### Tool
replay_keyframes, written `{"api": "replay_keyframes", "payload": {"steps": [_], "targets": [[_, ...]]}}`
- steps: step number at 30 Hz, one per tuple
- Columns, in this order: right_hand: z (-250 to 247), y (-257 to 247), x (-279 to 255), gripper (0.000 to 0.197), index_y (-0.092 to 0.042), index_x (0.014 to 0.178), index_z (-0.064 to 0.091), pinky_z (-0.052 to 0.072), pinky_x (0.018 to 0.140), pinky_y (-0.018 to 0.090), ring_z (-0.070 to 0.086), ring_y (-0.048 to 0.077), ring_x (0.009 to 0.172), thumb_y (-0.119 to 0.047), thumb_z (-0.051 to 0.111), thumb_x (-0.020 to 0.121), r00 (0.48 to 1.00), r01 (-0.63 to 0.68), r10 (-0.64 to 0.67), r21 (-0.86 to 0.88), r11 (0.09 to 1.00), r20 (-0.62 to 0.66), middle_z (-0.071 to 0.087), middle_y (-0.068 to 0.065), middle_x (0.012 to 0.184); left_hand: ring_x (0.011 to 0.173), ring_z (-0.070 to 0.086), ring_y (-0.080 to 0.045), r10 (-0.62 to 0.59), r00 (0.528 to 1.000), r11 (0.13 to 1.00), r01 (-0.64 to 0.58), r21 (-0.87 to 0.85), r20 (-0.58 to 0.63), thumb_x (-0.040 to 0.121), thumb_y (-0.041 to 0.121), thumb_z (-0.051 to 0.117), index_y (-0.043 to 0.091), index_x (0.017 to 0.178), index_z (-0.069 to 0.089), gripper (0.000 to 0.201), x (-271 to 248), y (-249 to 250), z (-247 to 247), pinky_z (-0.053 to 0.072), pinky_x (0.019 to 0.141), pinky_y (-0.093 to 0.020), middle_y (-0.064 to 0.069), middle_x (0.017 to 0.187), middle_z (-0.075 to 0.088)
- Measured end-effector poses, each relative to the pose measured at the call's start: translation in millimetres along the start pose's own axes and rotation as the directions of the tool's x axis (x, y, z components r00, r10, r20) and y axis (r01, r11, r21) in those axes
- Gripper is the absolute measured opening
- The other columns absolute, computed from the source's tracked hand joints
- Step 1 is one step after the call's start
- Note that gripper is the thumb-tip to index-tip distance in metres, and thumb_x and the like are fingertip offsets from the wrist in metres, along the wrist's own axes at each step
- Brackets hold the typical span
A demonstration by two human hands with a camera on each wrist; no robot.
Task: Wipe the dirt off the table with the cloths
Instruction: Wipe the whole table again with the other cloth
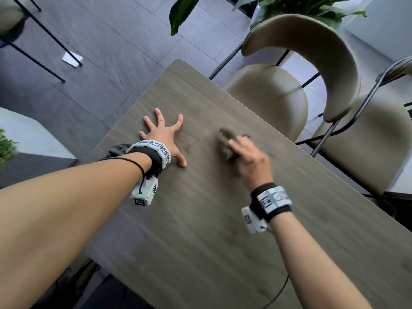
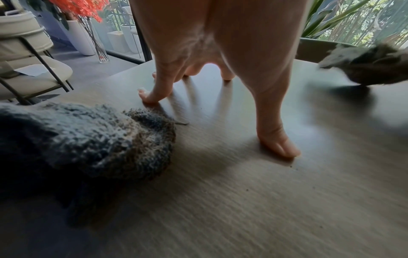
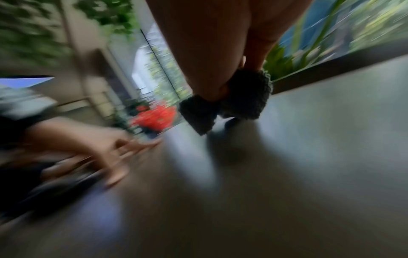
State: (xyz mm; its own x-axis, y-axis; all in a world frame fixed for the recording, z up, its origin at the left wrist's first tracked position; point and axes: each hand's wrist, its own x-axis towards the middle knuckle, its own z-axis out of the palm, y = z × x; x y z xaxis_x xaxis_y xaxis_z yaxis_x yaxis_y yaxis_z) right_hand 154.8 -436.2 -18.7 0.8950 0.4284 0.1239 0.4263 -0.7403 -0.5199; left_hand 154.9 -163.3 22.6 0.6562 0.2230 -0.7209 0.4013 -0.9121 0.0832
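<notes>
My right hand (image 1: pixel 247 152) grips a bunched grey fuzzy cloth (image 1: pixel 226 142) and holds it against the brown wood-grain table (image 1: pixel 200 208); hand and cloth are motion-blurred. The right wrist view shows that cloth (image 3: pixel 232 103) pinched under my fingers. My left hand (image 1: pixel 163 137) rests spread on the table, fingertips (image 2: pixel 284 150) pressing the surface, holding nothing. A second grey cloth (image 2: pixel 88 139) lies by my left wrist near the table's left edge, mostly hidden in the head view (image 1: pixel 118 149). Dark dirt smudges (image 1: pixel 188 148) lie between the hands.
Two beige chairs (image 1: pixel 278 97) (image 1: pixel 367 134) stand along the table's right side. A leafy plant (image 1: pixel 301 7) is behind them. Grey tiled floor (image 1: pixel 100 52) lies beyond the left edge, with another chair's black legs (image 1: pixel 44 36).
</notes>
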Motion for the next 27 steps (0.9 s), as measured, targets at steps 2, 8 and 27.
{"api": "replay_keyframes", "payload": {"steps": [2, 8, 27], "targets": [[28.0, -25.4, -25.0, 0.056, -0.016, 0.12, 0.069, 0.041, 0.107, 0.04, 0.056, 0.034, 0.123, 0.011, 0.048, 0.076, 0.974, 0.156, -0.158, 0.027, 0.987, 0.165, 0.058, 0.016, 0.134, 0.146, -0.015, -0.055, 0.0, 1.0, 1.0, 0.0, 0.019, -0.014, 0.04, 0.061, 0.096, 0.055, 0.152, -0.01, 0.155, -0.6, 0.0, 0.1, 0.02, 0.111, -0.075, -0.018, 0.159, -0.034], [-4.6, 39.2, -23.7, 0.058, -0.019, 0.125, 0.066, 0.033, 0.114, 0.043, 0.046, 0.027, 0.133, 0.016, 0.052, 0.08, 0.969, 0.066, -0.068, 0.02, 0.998, 0.237, 0.05, 0.007, 0.143, 0.147, -0.013, -0.054, -0.009, 1.0, 0.999, 0.01, 0.043, -0.026, 0.038, 0.062, 0.095, 0.056, 0.152, -0.009, 0.155, -1.2, 0.6, 0.7, 0.022, 0.112, -0.073, -0.018, 0.161, -0.03], [18.6, -4.8, -79.7, 0.063, -0.019, 0.126, 0.065, 0.038, 0.111, 0.043, 0.053, 0.03, 0.127, 0.004, 0.03, 0.079, 0.982, 0.132, -0.123, -0.05, 0.99, 0.146, 0.054, 0.014, 0.139, 0.148, -0.008, -0.054, -0.014, 0.997, 0.997, 0.019, 0.069, -0.08, 0.036, 0.066, 0.094, 0.058, 0.152, -0.005, 0.153, -3.9, 3.5, 2.1, 0.027, 0.113, -0.069, -0.017, 0.163, -0.024]]}}
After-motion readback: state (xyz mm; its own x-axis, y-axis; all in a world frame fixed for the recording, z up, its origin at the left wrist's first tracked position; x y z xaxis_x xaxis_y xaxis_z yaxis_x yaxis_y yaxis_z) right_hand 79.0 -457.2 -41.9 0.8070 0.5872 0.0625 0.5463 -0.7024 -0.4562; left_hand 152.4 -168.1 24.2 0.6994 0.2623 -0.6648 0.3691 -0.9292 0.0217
